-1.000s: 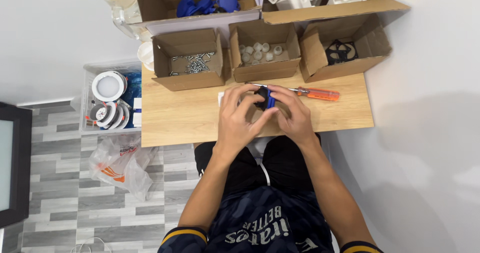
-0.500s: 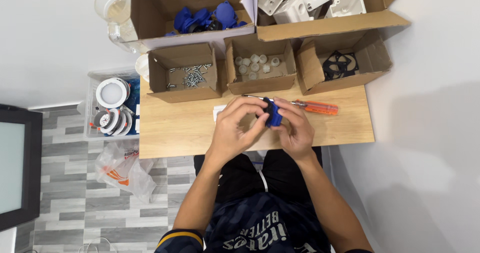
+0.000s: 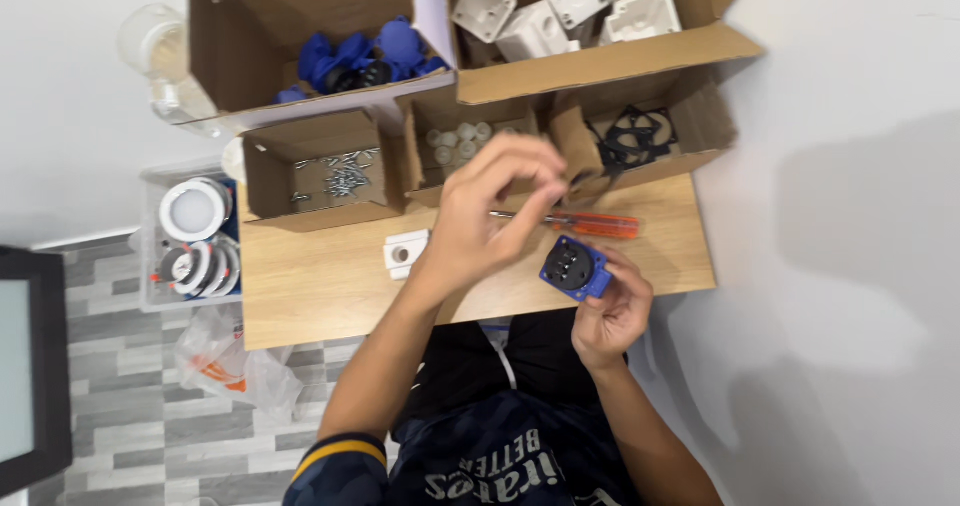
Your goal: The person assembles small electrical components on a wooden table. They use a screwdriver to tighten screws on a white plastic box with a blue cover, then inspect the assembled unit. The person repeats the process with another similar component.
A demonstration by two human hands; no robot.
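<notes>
Plastic, blue and kind of chunky: that's the socket insert [image 3: 574, 267] I've got in my right hand [image 3: 612, 311]. Squarish body with rounded corners, and a dark round recessed face turned up at me. My right grip is clenched on it from below and from the right, fingertips on its lower edge and thumb along the side, so the part sits at the top left of that hand, just over the near edge of the table [image 3: 320, 286].

My left hand [image 3: 490, 216] is up above the table, farther away than the blue part and to its left, well apart from it. Fingers are pinched toward the thumb, but I honestly can't tell if there's anything tiny between them.

Table is light wood, smooth, visible grain. Lying on it just beyond the blue part is a screwdriver [image 3: 590, 225] with a glossy orange handle and a thin metal shaft that runs under my left hand. A small white plastic block [image 3: 405, 254] with a round hole sits left of that hand.

Along the far side are open cardboard boxes, plain brown and matte: one with shiny little screws [image 3: 345, 176], one with small white round caps [image 3: 458, 141], one with thin black ring-shaped grilles [image 3: 632, 136]. Behind those, a box of more blue parts [image 3: 365, 56] and one of white boxy housings [image 3: 560, 6].
</notes>
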